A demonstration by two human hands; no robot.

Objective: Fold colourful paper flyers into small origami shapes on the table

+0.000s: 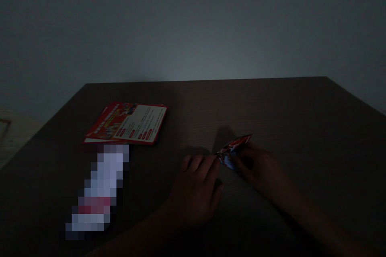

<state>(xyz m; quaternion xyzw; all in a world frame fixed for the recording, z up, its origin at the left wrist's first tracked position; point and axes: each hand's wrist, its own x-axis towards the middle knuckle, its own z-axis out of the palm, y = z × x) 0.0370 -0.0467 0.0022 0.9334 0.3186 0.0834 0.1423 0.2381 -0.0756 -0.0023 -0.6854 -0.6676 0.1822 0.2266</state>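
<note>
Printed card (231, 150), dark with red and blue patches, is tilted up at the table, to the right of and nearer than the red card stack (129, 124). Wood-grained and dim, the table (196, 116) runs on beyond that stack to a grey wall (226, 36), faintly lit in the middle. A pale, pixelated object (99, 188) lies just on the stack's near side. Right of the stack, the left hand (197, 186) is palm down, fingertips at the card's left end; whether they grip it I cannot tell. Farther right, the right hand (256, 164) pinches the card's right part between thumb and fingers.
</note>
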